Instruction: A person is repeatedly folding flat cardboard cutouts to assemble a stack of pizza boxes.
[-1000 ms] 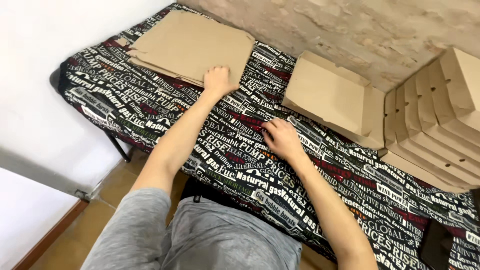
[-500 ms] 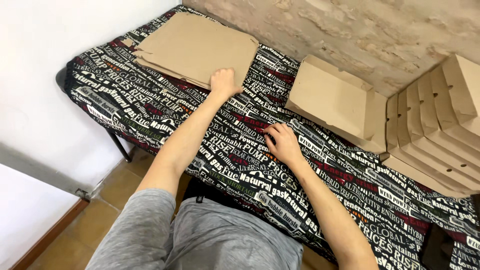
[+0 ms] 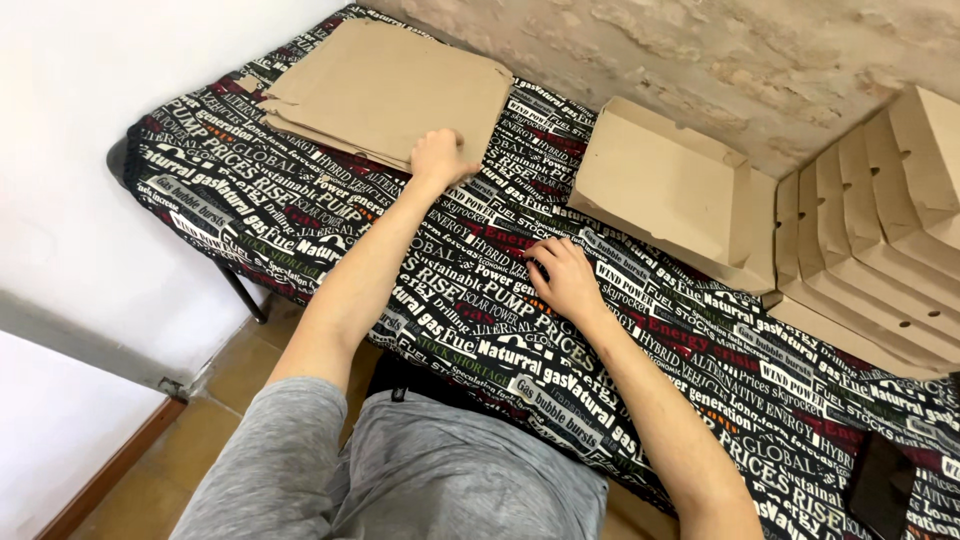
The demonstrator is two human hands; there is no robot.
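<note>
The left hand (image 3: 440, 158) reaches far forward, fingers curled down onto the near edge of a stack of flat cardboard box blanks (image 3: 390, 90); it seems to pinch the corner of the top sheet, though the fingertips are hidden behind the knuckles, so the grip itself cannot be told for sure. The stack spreads away from that hand, beyond it and out to its left, lying flat on the table's black cloth printed with words (image 3: 300, 230).

The right hand (image 3: 565, 280) lies closer to the body, open, palm down on the cloth, fingers spread and holding nothing. Just beyond it and to its right sits a folded cardboard box (image 3: 665, 190), apart from the fingers. Farther right of that hand stands a row of nested folded boxes (image 3: 880, 220), well away.
</note>
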